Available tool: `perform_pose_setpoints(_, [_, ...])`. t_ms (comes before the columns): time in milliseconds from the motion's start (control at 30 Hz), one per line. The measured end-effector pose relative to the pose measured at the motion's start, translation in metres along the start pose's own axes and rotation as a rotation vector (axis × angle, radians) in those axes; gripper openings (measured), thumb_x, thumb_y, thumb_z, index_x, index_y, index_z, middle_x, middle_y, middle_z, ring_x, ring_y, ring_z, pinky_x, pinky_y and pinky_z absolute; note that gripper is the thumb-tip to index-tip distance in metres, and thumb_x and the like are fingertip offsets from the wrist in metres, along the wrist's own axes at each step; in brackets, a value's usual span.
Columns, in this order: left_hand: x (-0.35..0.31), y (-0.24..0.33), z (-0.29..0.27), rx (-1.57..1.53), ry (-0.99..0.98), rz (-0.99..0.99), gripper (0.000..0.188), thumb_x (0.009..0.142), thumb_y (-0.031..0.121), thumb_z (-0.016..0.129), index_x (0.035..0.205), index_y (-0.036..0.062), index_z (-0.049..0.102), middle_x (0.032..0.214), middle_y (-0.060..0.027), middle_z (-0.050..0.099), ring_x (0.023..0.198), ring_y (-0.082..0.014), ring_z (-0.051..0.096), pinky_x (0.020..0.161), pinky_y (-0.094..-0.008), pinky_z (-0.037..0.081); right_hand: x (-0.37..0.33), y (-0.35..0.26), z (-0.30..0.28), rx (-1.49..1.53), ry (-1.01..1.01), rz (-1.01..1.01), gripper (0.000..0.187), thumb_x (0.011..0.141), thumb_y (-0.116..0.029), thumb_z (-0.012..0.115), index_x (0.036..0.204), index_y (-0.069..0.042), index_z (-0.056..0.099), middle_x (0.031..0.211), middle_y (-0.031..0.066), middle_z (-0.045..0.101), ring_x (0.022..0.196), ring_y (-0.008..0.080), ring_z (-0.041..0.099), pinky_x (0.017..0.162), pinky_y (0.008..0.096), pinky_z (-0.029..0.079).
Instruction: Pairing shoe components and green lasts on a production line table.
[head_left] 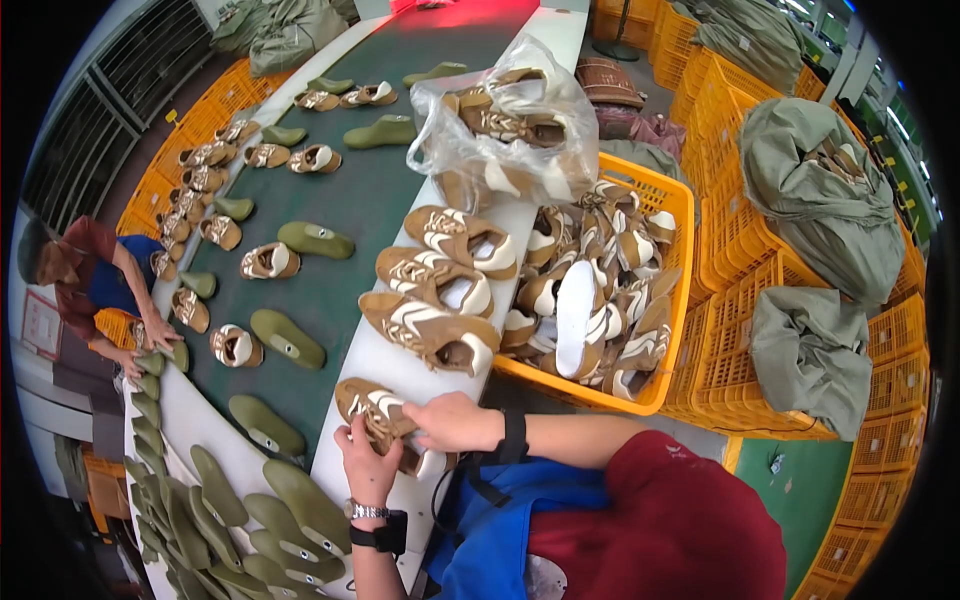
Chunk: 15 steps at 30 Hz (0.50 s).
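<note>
A brown shoe upper with white stripes and a white heel (pixel 358 398) lies on the white ledge in front of me. My left hand (pixel 370 462), with a watch and a black strap at its wrist, grips the near side of it with bent fingers. From the right, my right hand (pixel 448 420) holds the other side, thumb and fingers closed over the opening. Several matching shoe uppers (pixel 425 330) stand in a row just beyond on the same ledge. The part between my fingers is mostly hidden.
Shoe uppers and green shoe lasts (pixel 287 338) stand on the green conveyor belt (pixel 350 200). More lasts (pixel 290 500) are heaped at the near left. An orange crate (pixel 680 290) of uppers is to the right; a clear plastic bag (pixel 540 80) sits beyond. Another person (pixel 110 270) handles lasts opposite.
</note>
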<state>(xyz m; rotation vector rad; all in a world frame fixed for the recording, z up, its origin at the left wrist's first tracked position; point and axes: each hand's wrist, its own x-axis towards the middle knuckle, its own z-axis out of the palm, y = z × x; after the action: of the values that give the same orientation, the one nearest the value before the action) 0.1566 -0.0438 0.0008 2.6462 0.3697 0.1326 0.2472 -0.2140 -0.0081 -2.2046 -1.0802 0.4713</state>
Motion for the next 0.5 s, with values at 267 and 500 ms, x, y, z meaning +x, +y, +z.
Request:
perform_pose_setpoints(267, [-0.021, 0.006, -0.017, -0.010, 0.161, -0.202, 0.056, 0.077, 0.009, 0.060, 0.128, -0.0002, 0.040, 0.090, -0.0270, 0.062, 0.082, -0.0430, 0.061, 0.067, -0.0471, 0.050, 0.026, -0.031, 0.003, 0.090, 0.201, -0.353, 0.031, 0.074, -0.022, 0.063, 0.101, -0.011, 0.054, 0.095, 0.0132, 0.051, 0.077, 0.0320, 0.060, 0.059, 0.0427, 0.051])
perform_pose_setpoints(500, [-0.029, 0.044, -0.066, -0.009, 0.477, 0.029, 0.046, 0.077, 0.006, 0.063, 0.120, 0.0018, 0.048, 0.091, -0.0189, 0.065, 0.075, -0.0352, 0.064, 0.064, -0.0400, 0.052, 0.032, -0.071, -0.025, 0.050, 0.487, -0.497, 0.027, 0.072, -0.020, 0.068, 0.096, -0.010, 0.060, 0.079, 0.0069, 0.057, 0.069, 0.0263, 0.059, 0.058, 0.0352, 0.049])
